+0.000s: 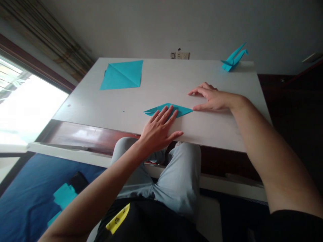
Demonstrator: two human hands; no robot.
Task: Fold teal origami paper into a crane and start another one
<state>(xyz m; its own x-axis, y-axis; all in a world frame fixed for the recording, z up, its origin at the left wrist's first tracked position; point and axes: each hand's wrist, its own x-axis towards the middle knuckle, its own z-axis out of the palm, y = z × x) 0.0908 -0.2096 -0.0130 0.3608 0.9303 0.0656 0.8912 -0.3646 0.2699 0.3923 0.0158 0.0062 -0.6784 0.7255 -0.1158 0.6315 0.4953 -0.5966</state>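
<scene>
A teal paper folded into a long, narrow diamond (168, 110) lies flat on the white table (164, 80). My left hand (157, 129) rests spread on its near edge, with the fingertips on the paper. My right hand (212, 99) lies spread on the table to the right, its thumb tip touching the diamond's right point. Farther back, a teal paper square (122, 75) with crease lines lies flat. A finished teal origami crane (233, 59) stands at the table's far right corner, out of reach of both fingertips.
A wall socket panel (179, 55) sits behind the table's far edge. A bright window (25, 101) is at left. Below the near edge are my light grey trousers (176, 171), and a blue cloth (32, 198) holding teal paper pieces (64, 196).
</scene>
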